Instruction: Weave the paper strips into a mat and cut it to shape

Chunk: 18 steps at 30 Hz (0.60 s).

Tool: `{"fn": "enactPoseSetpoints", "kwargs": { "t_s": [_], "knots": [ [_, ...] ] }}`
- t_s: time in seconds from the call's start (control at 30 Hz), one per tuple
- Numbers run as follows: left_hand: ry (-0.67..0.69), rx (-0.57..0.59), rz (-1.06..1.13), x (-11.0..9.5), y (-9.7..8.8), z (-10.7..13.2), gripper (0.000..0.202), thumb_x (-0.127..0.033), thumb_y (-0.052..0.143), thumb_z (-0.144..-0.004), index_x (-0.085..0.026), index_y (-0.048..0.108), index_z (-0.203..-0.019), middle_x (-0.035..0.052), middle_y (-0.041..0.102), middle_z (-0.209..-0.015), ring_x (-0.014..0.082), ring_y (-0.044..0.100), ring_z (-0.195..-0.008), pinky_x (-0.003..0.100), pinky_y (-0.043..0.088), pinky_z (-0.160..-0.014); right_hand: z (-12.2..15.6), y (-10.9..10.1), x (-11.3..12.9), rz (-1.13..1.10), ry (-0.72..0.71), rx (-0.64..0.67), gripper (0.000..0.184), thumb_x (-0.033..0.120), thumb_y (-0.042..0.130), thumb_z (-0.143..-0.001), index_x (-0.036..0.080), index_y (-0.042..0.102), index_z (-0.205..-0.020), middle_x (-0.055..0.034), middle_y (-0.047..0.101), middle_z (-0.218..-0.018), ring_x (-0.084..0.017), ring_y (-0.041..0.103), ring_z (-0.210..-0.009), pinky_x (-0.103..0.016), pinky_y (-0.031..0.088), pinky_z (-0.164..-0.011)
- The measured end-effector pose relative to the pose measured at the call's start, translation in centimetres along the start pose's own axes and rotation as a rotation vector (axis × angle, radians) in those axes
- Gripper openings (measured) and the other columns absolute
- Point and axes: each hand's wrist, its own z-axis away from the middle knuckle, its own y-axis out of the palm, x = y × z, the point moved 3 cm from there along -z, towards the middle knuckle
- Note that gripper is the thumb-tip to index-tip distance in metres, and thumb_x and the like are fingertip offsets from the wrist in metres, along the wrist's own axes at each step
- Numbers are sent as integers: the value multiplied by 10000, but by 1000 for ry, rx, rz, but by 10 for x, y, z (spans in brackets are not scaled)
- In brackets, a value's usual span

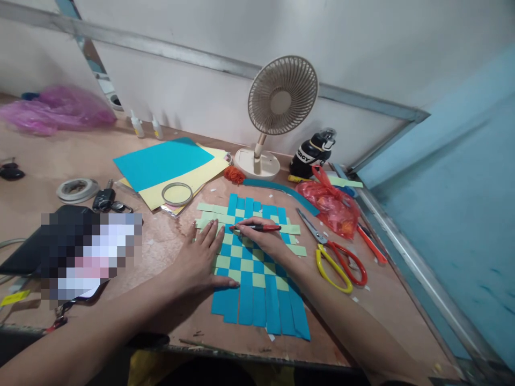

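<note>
A woven mat of blue and pale yellow-green paper strips (247, 265) lies flat on the table in front of me. My left hand (205, 249) rests on its left side, fingers spread over the strip ends and thumb on the weave. In my right hand (261, 236) is a red and black pen (265, 228), gripped near its tip, which points left over the upper part of the mat. The hand itself hides part of the weave. To the right of the mat lie scissors (322, 241) with one yellow and one red handle.
Behind the mat stand a beige fan (280, 102) and a black bottle (306, 155). A red plastic bag (333, 206) and an orange-red cutter (372, 244) lie right. Blue paper sheets (169, 161), a tape roll (77, 190), keys (104, 198) and a black wallet-like item (60, 230) are left.
</note>
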Motion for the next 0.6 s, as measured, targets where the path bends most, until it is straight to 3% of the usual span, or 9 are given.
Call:
{"fn": "enactPoseSetpoints", "kwargs": {
  "t_s": [0.33, 0.6],
  "knots": [
    [-32, 116, 27, -3, -10, -2, 1313, -1001, 284, -667, -53, 236, -1575, 255, 138, -1629, 434, 165, -1511, 640, 54, -1180, -5, -1, -9, 53, -23, -8, 240, 424, 752, -752, 201, 764, -838, -73, 766, -851, -192, 680, -745, -301, 503, -652],
    [-23, 88, 14, -1, -3, -2, 1318, -1006, 242, -666, -49, 242, -1572, 243, 136, -1631, 437, 168, -1509, 645, 21, -1180, -15, -2, -7, 78, -99, 1, 182, 389, 722, -783, 223, 773, -836, -70, 779, -925, -213, 699, -839, -325, 528, -748]
  ]
}}
